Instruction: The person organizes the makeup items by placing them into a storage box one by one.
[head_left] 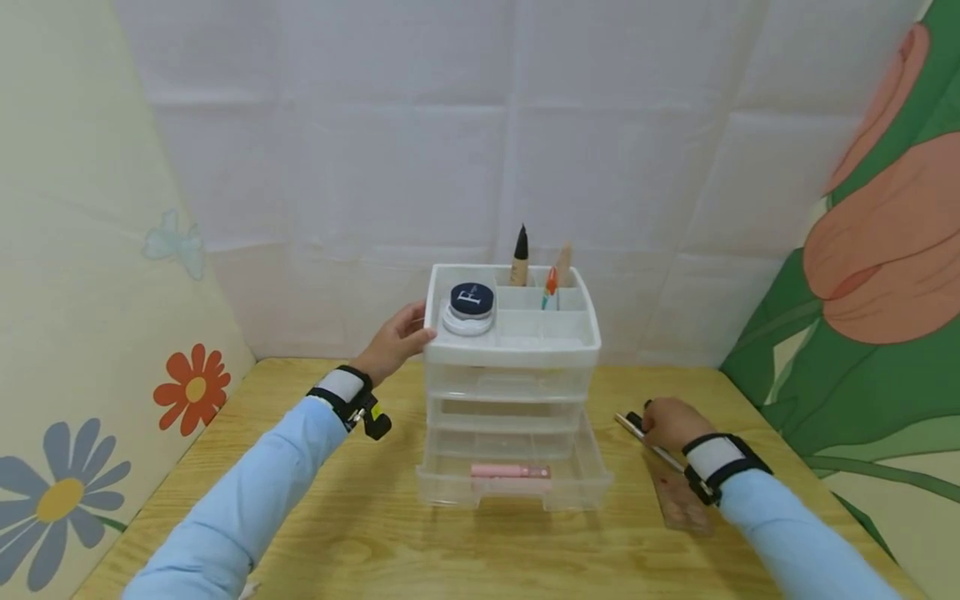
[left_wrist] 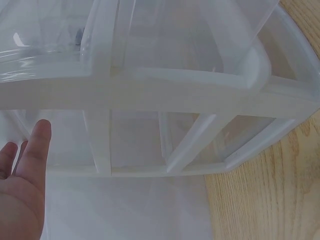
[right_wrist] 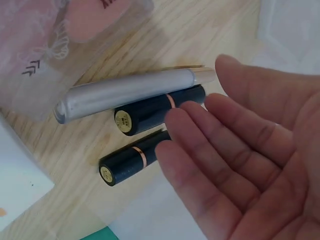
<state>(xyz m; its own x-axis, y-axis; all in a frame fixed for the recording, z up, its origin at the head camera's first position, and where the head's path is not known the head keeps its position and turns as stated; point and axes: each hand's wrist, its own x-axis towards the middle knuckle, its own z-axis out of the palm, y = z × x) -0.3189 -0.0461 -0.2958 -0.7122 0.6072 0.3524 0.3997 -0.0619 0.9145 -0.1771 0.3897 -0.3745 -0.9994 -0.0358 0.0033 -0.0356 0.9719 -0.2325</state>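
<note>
A white plastic drawer organizer (head_left: 513, 357) stands mid-table, its lowest clear drawer (head_left: 577, 492) pulled out with a pink tube (head_left: 510, 472) inside. My left hand (head_left: 397, 340) rests against the organizer's upper left side; the left wrist view shows fingers (left_wrist: 39, 150) extended along its frame. Over at the right, my right hand (head_left: 672, 425) is low above the table, fingers loosely bent. In the right wrist view its fingertips overlap two black lipstick tubes (right_wrist: 150, 114) (right_wrist: 131, 159). Beside them lies a silvery tube with a gold-toned end (right_wrist: 127, 93).
On the organizer's top sit a dark-lidded round case (head_left: 472, 300), a black-tipped cosmetic pen (head_left: 520, 258) and an orange-tipped stick (head_left: 551, 282). A clear pouch with pinkish contents (head_left: 682, 504) lies beside my right hand. White cloth (head_left: 465, 133) hangs behind the table.
</note>
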